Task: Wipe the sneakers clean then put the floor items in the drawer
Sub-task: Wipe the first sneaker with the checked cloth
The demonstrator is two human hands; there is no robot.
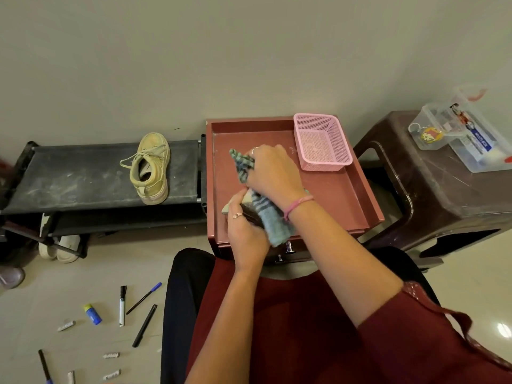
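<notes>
sneaker [243, 207] gripped by left hand [245, 234] | right hand [273, 173] clutches cloth [273, 220] | pink basket [321, 141] beside | pens [144, 325] on floor

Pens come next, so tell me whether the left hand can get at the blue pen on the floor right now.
Probably not yet. The left hand grips a sneaker on the cabinet top. The blue pen lies uncovered on the floor, so the way is free once the hand lets go.

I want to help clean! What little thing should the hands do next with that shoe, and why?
Probably keep rubbing: the right hand presses the striped blue-green cloth on the beige sneaker that the left hand grips, so wiping looks unfinished. The pens wait on the floor.
</notes>
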